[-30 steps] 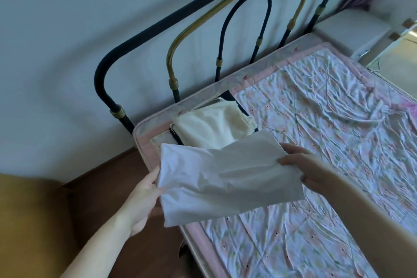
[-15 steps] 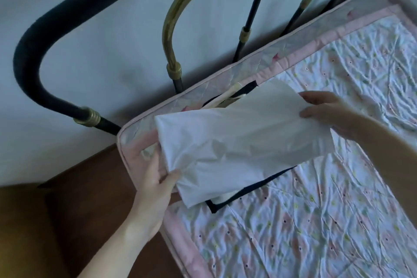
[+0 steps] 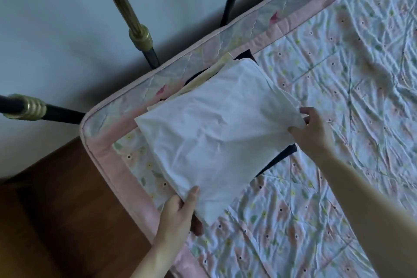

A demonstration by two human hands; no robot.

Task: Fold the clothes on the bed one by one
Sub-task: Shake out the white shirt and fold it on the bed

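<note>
Nearest me, my left hand pinches the near corner of the folded white cloth, thumb on top. Across it, my right hand grips the far-right edge. Both hold the cloth low over the pile at the bed corner, where cream and dark pieces show beneath. I judge this piece folded and nearly stacked. I see no unfolded clothes on the quilt.
</note>
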